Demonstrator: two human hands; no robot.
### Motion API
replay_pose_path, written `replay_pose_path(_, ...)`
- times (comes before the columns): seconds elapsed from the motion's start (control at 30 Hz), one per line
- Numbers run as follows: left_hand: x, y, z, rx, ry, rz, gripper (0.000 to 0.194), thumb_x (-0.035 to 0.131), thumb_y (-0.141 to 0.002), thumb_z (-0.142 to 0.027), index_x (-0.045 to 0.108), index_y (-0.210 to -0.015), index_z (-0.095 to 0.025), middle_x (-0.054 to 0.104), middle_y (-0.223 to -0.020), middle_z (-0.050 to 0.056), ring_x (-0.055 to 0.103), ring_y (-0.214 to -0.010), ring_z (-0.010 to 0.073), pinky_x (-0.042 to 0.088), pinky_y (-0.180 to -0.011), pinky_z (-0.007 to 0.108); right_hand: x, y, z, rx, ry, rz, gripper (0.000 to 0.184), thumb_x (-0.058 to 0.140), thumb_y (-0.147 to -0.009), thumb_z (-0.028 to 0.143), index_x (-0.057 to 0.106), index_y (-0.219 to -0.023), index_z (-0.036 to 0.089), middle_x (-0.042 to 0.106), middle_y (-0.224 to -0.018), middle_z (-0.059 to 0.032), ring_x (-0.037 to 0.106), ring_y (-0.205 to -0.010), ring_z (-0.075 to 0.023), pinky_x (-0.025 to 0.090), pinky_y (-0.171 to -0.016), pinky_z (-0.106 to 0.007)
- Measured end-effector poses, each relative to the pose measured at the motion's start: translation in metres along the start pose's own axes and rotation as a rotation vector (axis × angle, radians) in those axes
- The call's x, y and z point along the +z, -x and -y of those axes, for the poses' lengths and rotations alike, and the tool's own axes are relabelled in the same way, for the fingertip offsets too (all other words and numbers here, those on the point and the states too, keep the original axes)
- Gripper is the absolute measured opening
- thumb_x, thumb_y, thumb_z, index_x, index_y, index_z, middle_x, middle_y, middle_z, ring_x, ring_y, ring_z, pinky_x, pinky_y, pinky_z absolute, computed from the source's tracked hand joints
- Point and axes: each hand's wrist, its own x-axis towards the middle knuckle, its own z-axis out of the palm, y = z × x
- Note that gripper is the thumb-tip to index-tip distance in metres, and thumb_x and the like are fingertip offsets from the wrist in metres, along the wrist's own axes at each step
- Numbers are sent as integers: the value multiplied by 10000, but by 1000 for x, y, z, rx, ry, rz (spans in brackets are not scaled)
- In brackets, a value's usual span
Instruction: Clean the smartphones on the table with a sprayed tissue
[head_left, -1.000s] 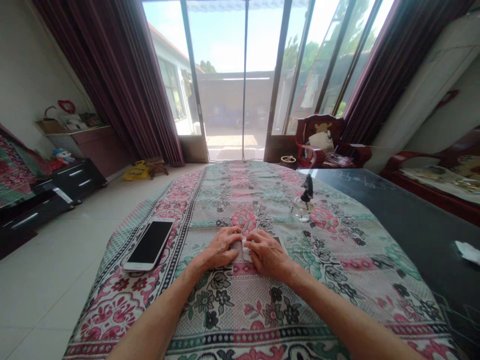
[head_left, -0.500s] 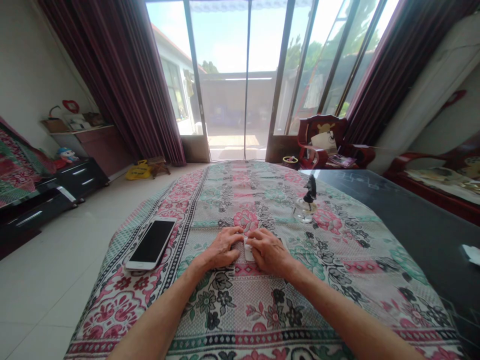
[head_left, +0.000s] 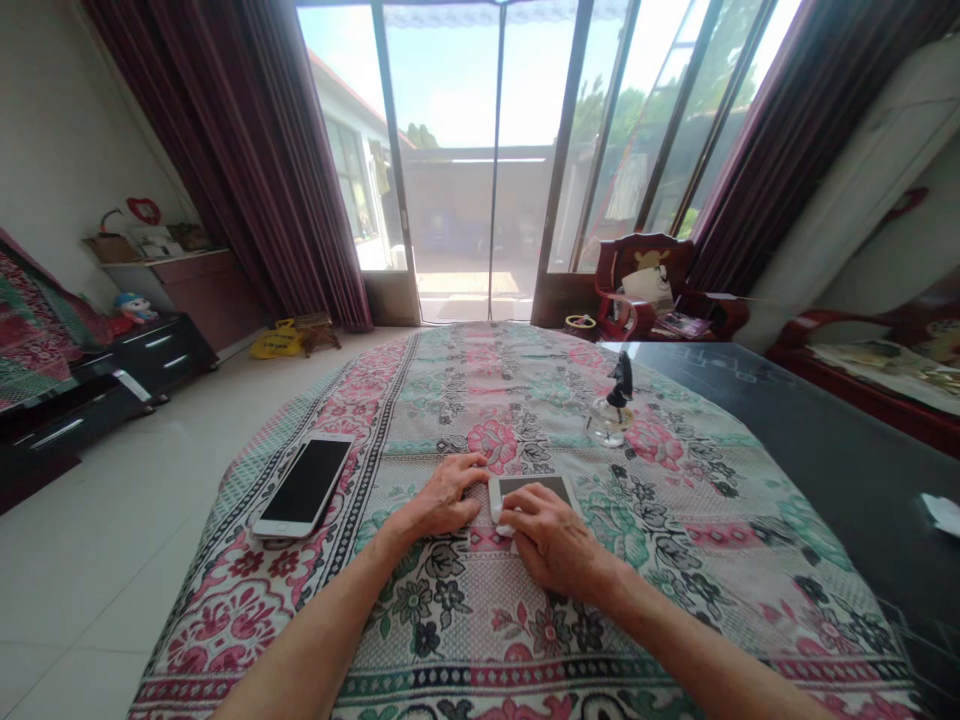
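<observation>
clock centred on the small phone (head_left: 555, 486), 12 toward the glass doors (head_left: 450, 210).

changed: our right hand (head_left: 549, 535) has slid toward 5, so a good stretch of dark screen now shows; half a second ago we had most of it covered. for the work in hand, that puts the white wad (head_left: 505, 524) at the phone's near-left corner, between 7 and 8, with the far side uncovered. right hand is bunched, pinching the wad. left hand (head_left: 444, 496) has hardly moved: palm down at 9, fingers loosely bent, thumb apart, holding nothing we can see. its fingertips are right by the phone's edge; can't tell if they press. phone lies screen up, crosswise on the patterned tablecloth (head_left: 502, 580). big phone (head_left: 304, 488) is well out at 9, spray bottle (head_left: 611, 422) around 1-2, no hand on either.

hard to read: our right hand hides the phone's near edge and near-right corner. wad is mostly under our fingers; paper or cloth, can't say. something seems to poke out beneath the big phone, unclear what. white scrap (head_left: 941, 512) on the dark table (head_left: 780, 385) at 3 is cut off by the frame.
</observation>
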Motion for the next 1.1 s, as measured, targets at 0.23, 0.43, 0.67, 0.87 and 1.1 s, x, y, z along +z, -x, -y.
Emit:
replay_pose_path(0.23,2,0,1,2,-3,-9,433,539,-676,-84,637,-1081,-198,518,-1317,70,435,-1237,245,341,-1090,416,4,-22,-18,24,43,-42,207,492,-861,122,649,-976,195,619,-997,-70,524,-952,-202,425,-901,-356)
replay_pose_path(0.43,2,0,1,8,-9,-16,432,540,-688,-90,631,-1096,-196,521,-1316,77,439,-1240,246,346,-1086,422,-1,-4,-6,32,-6,-28,231,487,-847,97,641,-983,202,609,-1027,-62,507,-966,-203,432,-888,-356)
replay_pose_path(0.67,2,-1,-1,-11,-10,-18,450,541,-663,-83,646,-1085,-198,542,-1300,77,448,-1237,253,342,-1088,420,-12,15,6,52,-70,18,225,478,-836,82,640,-924,212,609,-1016,-47,518,-949,-196,446,-866,-347)
replay_pose_path(0.87,-3,-2,-3,-34,11,9,461,616,-690,-163,629,-1149,-186,530,-1321,89,445,-1242,264,343,-1084,412,-22,23,-17,235,6,-169,252,441,-880,118,647,-991,212,603,-1049,-68,536,-993,-204,444,-902,-355)
replay_pose_path(1.1,0,-2,-4,-38,-50,38,672,782,-623,-455,594,-1216,-199,483,-1361,114,402,-1265,307,336,-1077,452,-22,30,-34,485,104,-175,250,440,-870,160,681,-928,195,600,-1146,-104,580,-1024,-221,456,-924,-354)
